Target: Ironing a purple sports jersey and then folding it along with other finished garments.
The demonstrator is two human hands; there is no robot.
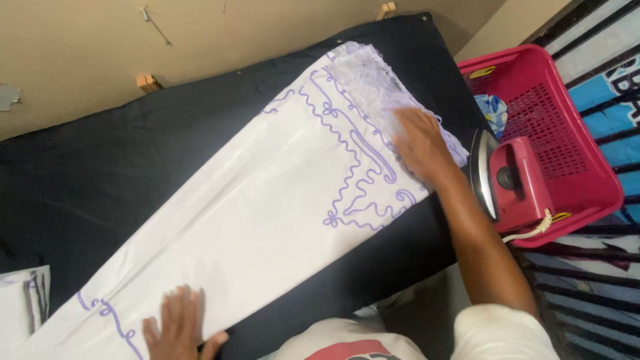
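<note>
A long white cloth [253, 213] with purple curly embroidery lies diagonally across a dark padded surface [113, 167]. My right hand [417, 143] lies flat on the cloth's upper end, on its lacy folded edge, fingers spread. My left hand [177, 323] presses flat on the cloth's lower end near the front edge, fingers apart. Neither hand holds anything.
A red clothes iron [510, 183] stands on its heel at the surface's right edge, by my right forearm. Behind it sits a pink plastic laundry basket [567, 133] with a blue patterned cloth inside. Folded white cloth [23, 307] lies at the lower left. A beige wall runs along the far side.
</note>
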